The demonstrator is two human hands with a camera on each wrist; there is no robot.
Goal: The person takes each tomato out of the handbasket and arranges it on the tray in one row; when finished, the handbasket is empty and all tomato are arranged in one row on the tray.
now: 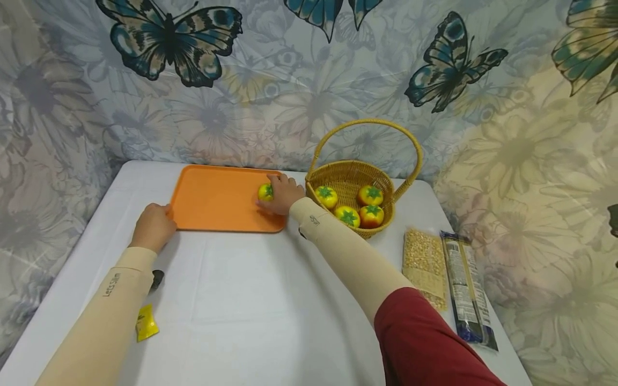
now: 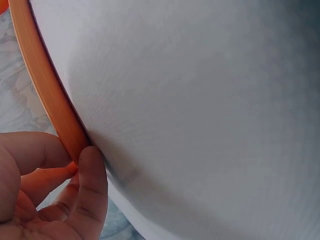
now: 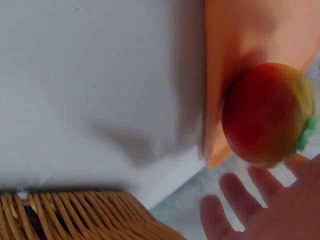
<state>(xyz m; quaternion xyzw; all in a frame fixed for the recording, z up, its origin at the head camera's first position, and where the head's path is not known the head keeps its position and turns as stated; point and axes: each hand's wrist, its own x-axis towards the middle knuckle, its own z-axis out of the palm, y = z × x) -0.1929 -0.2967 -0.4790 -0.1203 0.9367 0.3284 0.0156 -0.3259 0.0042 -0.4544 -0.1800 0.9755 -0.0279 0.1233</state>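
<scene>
An orange tray (image 1: pixel 217 199) lies on the white table. My left hand (image 1: pixel 153 226) grips its near left corner; in the left wrist view the thumb (image 2: pixel 92 185) and fingers pinch the tray's rim (image 2: pixel 45 90). My right hand (image 1: pixel 284 194) reaches over the tray's right end, beside a yellow-red toy tomato (image 1: pixel 265 192) with a green top. In the right wrist view the tomato (image 3: pixel 267 112) rests on the tray (image 3: pixel 240 30) and the fingers (image 3: pixel 240 200) are spread and straight just beside it.
A wicker basket (image 1: pixel 354 167) with a tall handle stands right of the tray, holding several more toy tomatoes (image 1: pixel 347 215). A packet of kernels (image 1: pixel 425 265) and a dark packet (image 1: pixel 467 289) lie at the right. A yellow sachet (image 1: pixel 146 323) lies near my left forearm.
</scene>
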